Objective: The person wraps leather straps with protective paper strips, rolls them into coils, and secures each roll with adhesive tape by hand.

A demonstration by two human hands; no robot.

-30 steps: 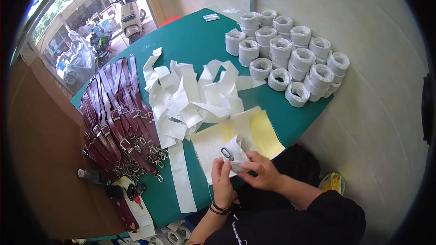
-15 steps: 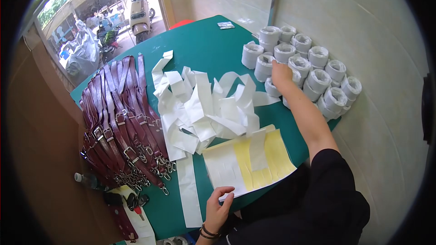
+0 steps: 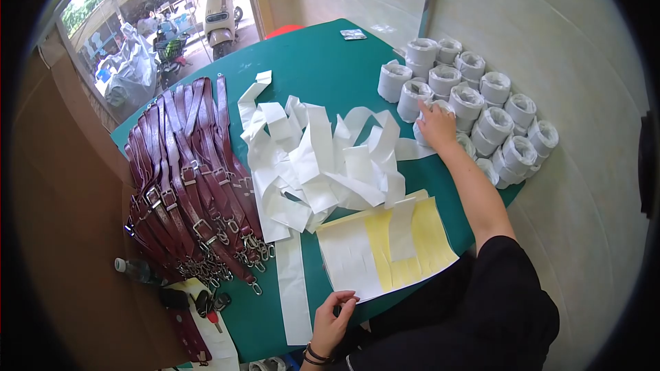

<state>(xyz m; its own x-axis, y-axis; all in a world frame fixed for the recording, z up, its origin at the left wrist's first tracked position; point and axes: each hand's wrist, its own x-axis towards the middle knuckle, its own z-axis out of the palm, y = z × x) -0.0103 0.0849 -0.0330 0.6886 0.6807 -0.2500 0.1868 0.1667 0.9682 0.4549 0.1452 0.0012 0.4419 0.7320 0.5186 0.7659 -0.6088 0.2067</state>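
Note:
My right hand [image 3: 438,126] reaches over the front left of a cluster of wrapped white rolls [image 3: 466,102], its fingers spread across the top of one roll [image 3: 421,136]. Down at the near edge of the table, my left hand [image 3: 331,319] has thumb and forefinger curled together beside the lower edge of a stack of white and yellow sheets [image 3: 412,233]. Whatever may be between those fingertips is hidden. A loose pale strip [image 3: 402,232] lies across the sheets. Tangled white strips [image 3: 313,158] are heaped left of the rolls.
Dark red leather straps [image 3: 185,178] with metal buckles and clips cover the left of the green table [image 3: 309,58]. Keys [image 3: 212,302], a bottle [image 3: 137,270] and a long white strip [image 3: 293,288] are nearer. A wall [image 3: 550,48] borders the right side.
My right hand has opened from a closer grip and now spreads over the roll. My left thumb and forefinger have come closer together. The whole view has shifted slightly.

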